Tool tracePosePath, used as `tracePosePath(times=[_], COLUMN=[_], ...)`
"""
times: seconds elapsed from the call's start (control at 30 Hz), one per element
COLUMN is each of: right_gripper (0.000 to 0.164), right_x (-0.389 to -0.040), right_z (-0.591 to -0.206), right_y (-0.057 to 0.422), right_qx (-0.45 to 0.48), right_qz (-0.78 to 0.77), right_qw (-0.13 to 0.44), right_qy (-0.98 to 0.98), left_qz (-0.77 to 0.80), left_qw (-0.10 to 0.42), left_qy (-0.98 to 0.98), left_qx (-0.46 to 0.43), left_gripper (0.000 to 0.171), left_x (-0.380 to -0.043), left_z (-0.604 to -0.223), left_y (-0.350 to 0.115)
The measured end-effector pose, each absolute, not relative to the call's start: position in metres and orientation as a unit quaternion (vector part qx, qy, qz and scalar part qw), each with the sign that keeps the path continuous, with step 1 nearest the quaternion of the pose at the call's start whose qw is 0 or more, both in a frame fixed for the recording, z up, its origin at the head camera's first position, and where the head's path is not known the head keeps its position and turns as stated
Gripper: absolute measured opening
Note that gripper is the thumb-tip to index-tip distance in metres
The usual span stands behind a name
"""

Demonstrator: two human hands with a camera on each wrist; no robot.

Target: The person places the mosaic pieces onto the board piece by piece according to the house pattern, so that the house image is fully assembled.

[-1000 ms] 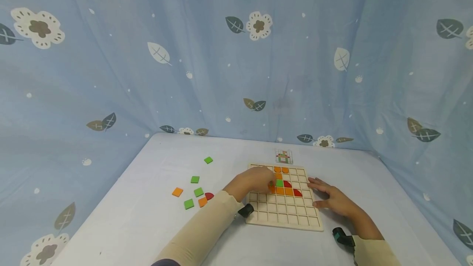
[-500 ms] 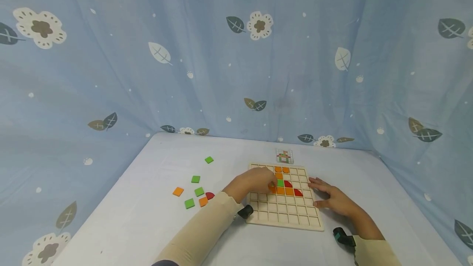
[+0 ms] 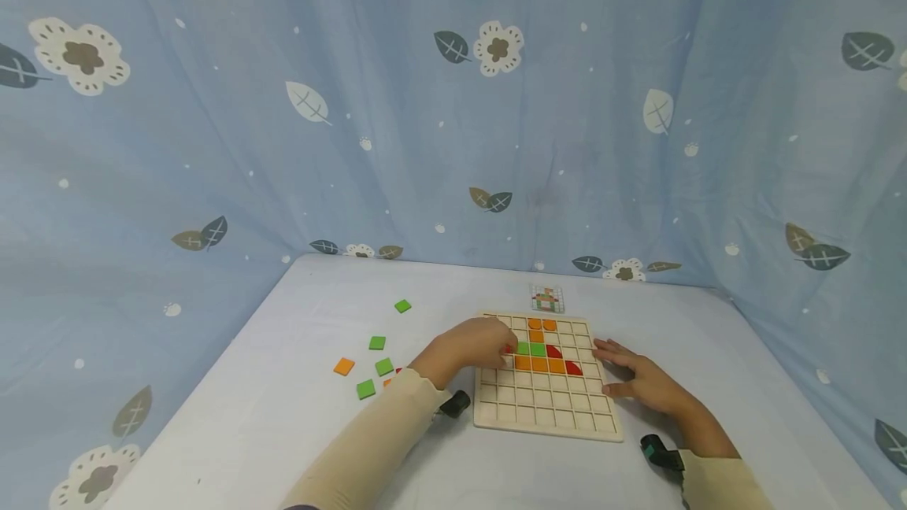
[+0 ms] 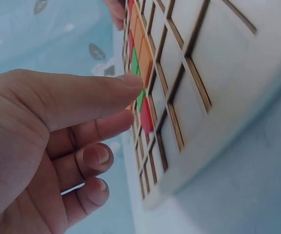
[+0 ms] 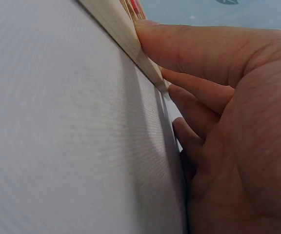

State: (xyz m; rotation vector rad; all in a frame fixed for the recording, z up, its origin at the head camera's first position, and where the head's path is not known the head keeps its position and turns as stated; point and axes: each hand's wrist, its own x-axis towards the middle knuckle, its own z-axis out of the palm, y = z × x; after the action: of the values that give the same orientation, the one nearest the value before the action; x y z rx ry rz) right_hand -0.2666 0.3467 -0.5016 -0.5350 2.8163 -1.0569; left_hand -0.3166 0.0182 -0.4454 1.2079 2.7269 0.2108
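Observation:
My left hand (image 3: 476, 345) is over the left part of a wooden grid board (image 3: 546, 417), its thumb and index finger parted close to a red quarter-round tile (image 4: 146, 117). That tile lies in a cell beside a green square tile (image 3: 523, 349); whether the fingertips touch it I cannot tell. Another green square (image 3: 538, 349) adjoins it. Below runs a row of orange squares (image 3: 539, 364) ending in a red quarter-round tile (image 3: 573, 368). My right hand (image 3: 648, 386) rests at the board's right edge, thumb and fingers extended against the wooden rim (image 5: 130, 41).
A small pattern card (image 3: 547, 299) lies behind the board. Loose green tiles (image 3: 365, 389) and an orange tile (image 3: 344, 367) are scattered at left on the white table (image 3: 262, 415). My left sleeve partly covers other loose tiles. A blue curtain (image 3: 397, 140) hangs behind.
My left hand has shifted slightly left on the board, uncovering a green square in its cell and a bit of red by the fingers. The right hand stays at the edge.

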Motion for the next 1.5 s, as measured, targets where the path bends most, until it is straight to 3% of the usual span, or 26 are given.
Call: tracePosePath(times=[0.73,1.27,1.5], right_gripper=[0.075,0.074,0.075], right_x=[-0.268,-0.266,-0.267], right_z=[-0.501,-0.496,-0.5], right_y=[0.347,0.347,0.346], right_qx=[-0.169,-0.173,-0.175], right_qz=[-0.337,-0.347,-0.349], right_qw=[0.05,0.046,0.053], right_qy=[0.925,0.921,0.919], left_qz=[0.066,0.075,0.082], left_qw=[0.094,0.108,0.094], left_qy=[0.935,0.95,0.946], left_qx=[0.335,0.284,0.3], left_gripper=[0.026,0.025,0.019], left_x=[-0.3,-0.279,-0.27], left_z=[-0.441,-0.438,-0.444], left_y=[-0.04,-0.1,-0.125])
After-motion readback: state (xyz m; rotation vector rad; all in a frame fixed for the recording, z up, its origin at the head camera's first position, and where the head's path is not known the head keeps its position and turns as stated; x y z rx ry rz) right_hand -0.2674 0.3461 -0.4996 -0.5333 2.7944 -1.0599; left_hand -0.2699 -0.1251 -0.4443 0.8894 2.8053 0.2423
